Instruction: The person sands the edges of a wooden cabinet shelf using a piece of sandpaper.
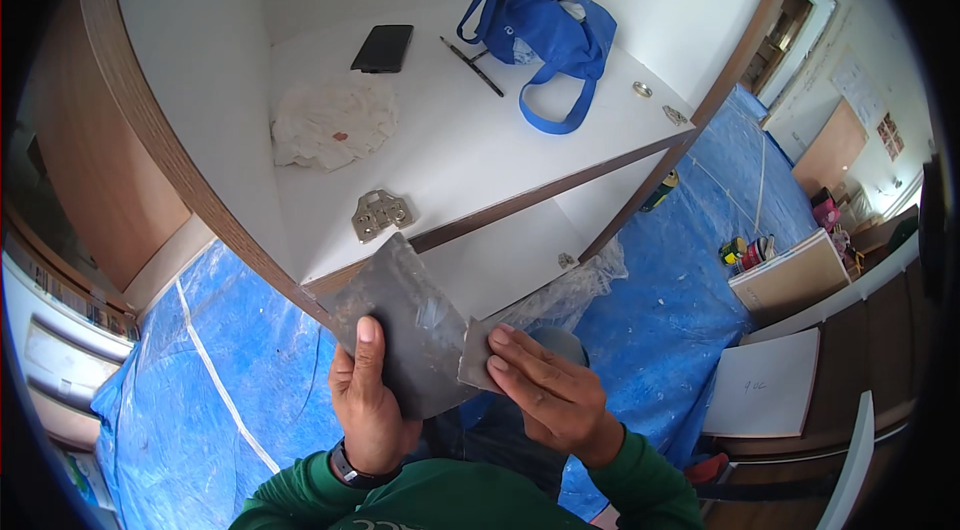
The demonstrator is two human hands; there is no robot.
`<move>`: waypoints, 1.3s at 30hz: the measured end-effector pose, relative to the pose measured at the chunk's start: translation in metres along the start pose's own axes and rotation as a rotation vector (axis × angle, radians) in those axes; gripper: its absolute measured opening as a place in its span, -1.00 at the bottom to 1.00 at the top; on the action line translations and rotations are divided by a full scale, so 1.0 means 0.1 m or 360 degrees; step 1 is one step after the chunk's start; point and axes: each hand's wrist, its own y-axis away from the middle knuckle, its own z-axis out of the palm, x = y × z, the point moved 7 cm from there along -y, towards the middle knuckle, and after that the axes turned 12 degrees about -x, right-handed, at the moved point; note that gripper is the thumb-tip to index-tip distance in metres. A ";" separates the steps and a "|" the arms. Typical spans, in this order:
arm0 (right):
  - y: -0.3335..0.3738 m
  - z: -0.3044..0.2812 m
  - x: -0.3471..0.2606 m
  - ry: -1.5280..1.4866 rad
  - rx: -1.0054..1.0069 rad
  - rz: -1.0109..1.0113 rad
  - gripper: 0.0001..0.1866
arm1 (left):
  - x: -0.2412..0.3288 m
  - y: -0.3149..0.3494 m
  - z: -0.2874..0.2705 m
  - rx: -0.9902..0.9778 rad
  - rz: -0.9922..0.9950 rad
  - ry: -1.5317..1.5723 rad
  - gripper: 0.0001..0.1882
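Observation:
A dark grey, scuffed sheet (410, 330) that looks like sandpaper is held over my lap, just in front of the cabinet. My left hand (372, 400) grips its lower left edge, thumb on top and the other fingers mostly hidden beneath. A smaller grey piece (478, 358) of similar material meets the sheet's right edge; whether the two are joined I cannot tell. My right hand (555, 395) pinches this piece with its fingers on top. Beyond the sheet's upper corner, a metal hinge (380, 216) lies on the white shelf (450, 160).
Also on the shelf are a crumpled whitish cloth (335, 125), a dark phone (382, 48), a black pen-like tool (472, 66), a blue bag (550, 25) and a small ring (641, 89). Blue plastic sheeting (260, 350) covers the floor. Boards (790, 280) and cans (735, 252) stand right.

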 end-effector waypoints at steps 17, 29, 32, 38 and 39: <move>0.04 -0.51 1.19 0.0246 0.0836 0.0550 -0.73 | 0.67 0.37 -0.80 0.0312 0.0451 -0.0483 -0.52; -0.43 -0.03 0.82 0.1064 0.0590 0.0265 -0.56 | 0.72 0.68 -1.45 0.0724 0.0453 -0.0574 -0.60; -0.49 0.25 0.56 0.0983 0.0559 0.0122 -0.55 | 0.68 0.70 -1.65 0.0565 0.0426 -0.0653 -0.55; -0.63 0.58 0.11 0.0832 0.0491 -0.0057 -0.52 | 0.69 0.66 -1.54 0.0514 0.0329 -0.0446 -0.52; -0.63 0.60 0.05 0.0725 0.0432 -0.0119 -0.55 | 0.69 0.66 -1.55 0.0474 0.0324 -0.0430 -0.52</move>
